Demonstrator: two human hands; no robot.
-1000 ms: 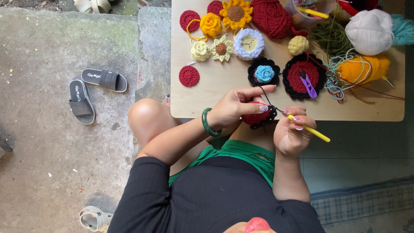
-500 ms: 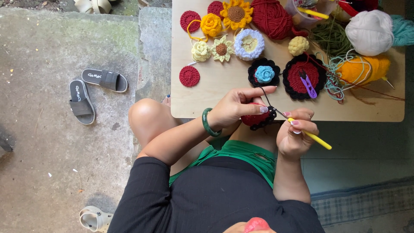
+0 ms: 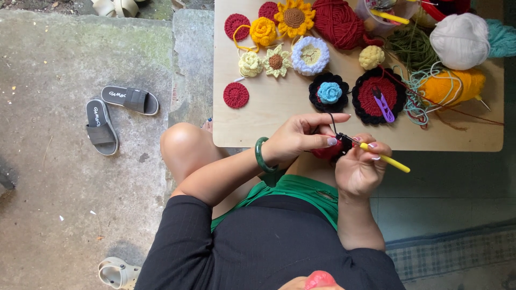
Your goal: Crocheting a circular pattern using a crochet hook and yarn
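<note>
Both hands meet at the tabletop [image 3: 269, 107] edge: the left hand [image 3: 298, 137] pinches a small red-and-black piece [image 3: 333, 149], the right hand [image 3: 360, 166] grips a yellow hook [image 3: 387, 160] worked into it. The piece looks small and unfinished; several finished flowers [image 3: 294, 19] and rounds [image 3: 236, 95] lie beyond, with yarn balls [image 3: 459, 40].

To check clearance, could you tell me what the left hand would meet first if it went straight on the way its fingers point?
The left hand points toward the right hand; it would probably meet the crochet piece between them first.

Table [image 3: 258, 115] front bare — flowers [image 3: 301, 53] behind.
</note>
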